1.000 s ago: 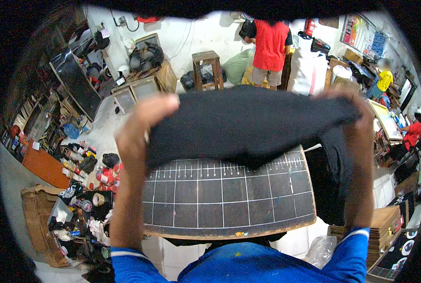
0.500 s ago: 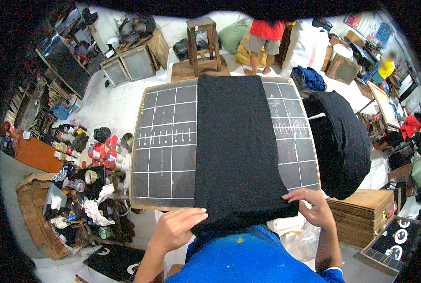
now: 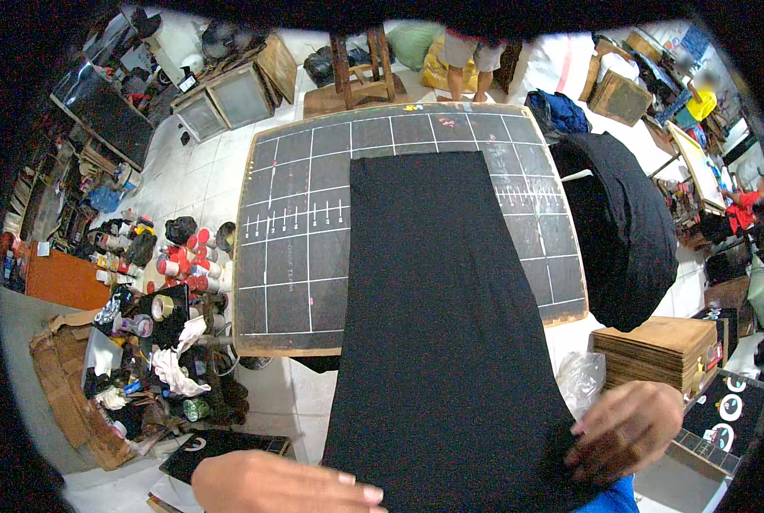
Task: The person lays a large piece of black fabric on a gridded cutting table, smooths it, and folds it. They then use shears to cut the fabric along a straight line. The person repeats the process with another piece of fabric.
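A long piece of black cloth [image 3: 433, 299] lies lengthwise on a dark board with a white grid [image 3: 296, 256], its near part hanging over the front edge. My left hand [image 3: 288, 483] is at the bottom, fingers stretched out over the cloth's lower left, thumb hidden. My right hand [image 3: 621, 427], slightly motion-blurred, has its fingers curled on the cloth's lower right edge. The cloth's near end runs out of view.
A black cloth heap [image 3: 621, 231] lies right of the board, above stacked brown sheets [image 3: 647, 350]. Cans and bottles [image 3: 185, 265] and clutter [image 3: 164, 368] fill the left. A stool [image 3: 360, 64] and another person's legs [image 3: 467, 68] are beyond; others are at the right [image 3: 702, 103].
The cloth, held raised earlier, came down onto the board, and its far end has since moved toward me. My hands moved down and apart, my left leftward, my right rightward.
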`<action>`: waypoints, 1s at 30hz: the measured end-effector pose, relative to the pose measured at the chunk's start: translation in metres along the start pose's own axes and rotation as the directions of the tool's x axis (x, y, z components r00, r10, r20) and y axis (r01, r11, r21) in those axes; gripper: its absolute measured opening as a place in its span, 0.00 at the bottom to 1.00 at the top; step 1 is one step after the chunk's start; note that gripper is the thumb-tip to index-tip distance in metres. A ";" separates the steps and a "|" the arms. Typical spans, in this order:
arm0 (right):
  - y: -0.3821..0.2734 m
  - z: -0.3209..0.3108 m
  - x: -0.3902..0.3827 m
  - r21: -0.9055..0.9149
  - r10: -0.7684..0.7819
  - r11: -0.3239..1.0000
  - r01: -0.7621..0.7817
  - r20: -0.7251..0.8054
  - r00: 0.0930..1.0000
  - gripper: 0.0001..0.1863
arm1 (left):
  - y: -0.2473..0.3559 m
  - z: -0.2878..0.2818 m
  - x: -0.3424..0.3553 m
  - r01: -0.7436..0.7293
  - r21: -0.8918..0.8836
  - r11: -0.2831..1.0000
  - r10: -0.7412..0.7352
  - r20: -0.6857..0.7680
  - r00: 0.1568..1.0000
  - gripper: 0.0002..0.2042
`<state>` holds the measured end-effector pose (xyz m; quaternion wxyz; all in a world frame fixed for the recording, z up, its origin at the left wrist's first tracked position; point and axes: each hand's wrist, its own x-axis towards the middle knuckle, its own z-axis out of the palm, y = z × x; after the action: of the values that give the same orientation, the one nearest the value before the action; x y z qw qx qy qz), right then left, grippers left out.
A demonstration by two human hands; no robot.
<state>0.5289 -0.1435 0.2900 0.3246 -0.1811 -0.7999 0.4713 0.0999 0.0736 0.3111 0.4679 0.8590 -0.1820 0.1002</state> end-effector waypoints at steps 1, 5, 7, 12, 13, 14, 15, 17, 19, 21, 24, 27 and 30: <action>-0.004 -0.006 0.004 0.005 -0.050 0.999 0.050 0.064 0.997 0.10 | 0.005 -0.005 0.005 -0.032 -0.012 0.999 0.032 -0.031 0.999 0.12; 0.008 -0.028 0.023 0.045 -0.145 0.989 0.144 0.027 0.989 0.10 | -0.011 -0.032 0.012 -0.083 -0.203 0.976 0.100 0.074 0.992 0.12; 0.026 -0.046 0.028 -0.037 -0.139 0.990 0.137 -0.066 0.988 0.13 | -0.029 -0.055 0.006 -0.031 -0.116 0.993 0.058 0.240 0.969 0.16; 0.083 -0.100 0.034 -0.203 0.135 0.916 -0.346 -0.656 0.742 0.14 | -0.105 -0.066 0.006 0.400 0.056 0.915 -0.288 -0.603 0.744 0.15; 0.097 -0.123 0.035 -0.358 0.141 0.793 -0.493 -0.680 0.720 0.13 | -0.128 -0.070 0.009 0.558 0.117 0.821 -0.303 -0.739 0.601 0.14; 0.117 -0.147 0.038 -0.278 0.208 0.792 -0.544 -0.714 0.668 0.13 | -0.173 -0.093 0.015 0.588 0.274 0.761 -0.203 -0.759 0.618 0.13; 0.139 -0.174 0.041 -0.202 0.303 0.770 -0.605 -0.718 0.626 0.12 | -0.214 -0.115 0.023 0.617 0.414 0.669 -0.101 -0.772 0.628 0.14; 0.193 -0.216 0.050 0.067 0.398 0.861 -0.504 -0.706 0.586 0.11 | -0.285 -0.149 0.034 0.641 0.309 0.703 -0.196 -0.782 0.592 0.15; 0.249 -0.252 0.053 0.122 0.419 0.864 -0.489 -0.713 0.563 0.11 | -0.346 -0.167 0.038 0.656 -0.064 0.752 -0.473 -0.746 0.470 0.16; 0.303 -0.277 0.053 0.305 0.574 0.787 -0.536 -0.680 0.457 0.11 | -0.411 -0.178 0.053 0.651 -0.164 0.741 -0.532 -0.734 0.421 0.15; 0.366 -0.301 0.046 0.374 0.644 0.721 -0.583 -0.672 0.366 0.11 | -0.478 -0.186 0.062 0.801 -0.235 0.550 -0.657 -0.714 0.242 0.18; 0.410 -0.325 0.042 0.266 0.601 0.678 -0.685 -0.737 0.309 0.09 | -0.521 -0.191 0.067 0.779 -0.138 0.612 -0.537 -0.796 0.281 0.20; 0.433 -0.346 0.040 0.333 0.604 0.721 -0.608 -0.733 0.314 0.09 | -0.550 -0.212 0.072 0.804 -0.125 0.582 -0.516 -0.821 0.246 0.21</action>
<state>0.7314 0.3129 0.0457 0.4473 -0.6588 -0.4354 0.4199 0.3893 0.5089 0.0287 0.3443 0.7732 0.4492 0.2861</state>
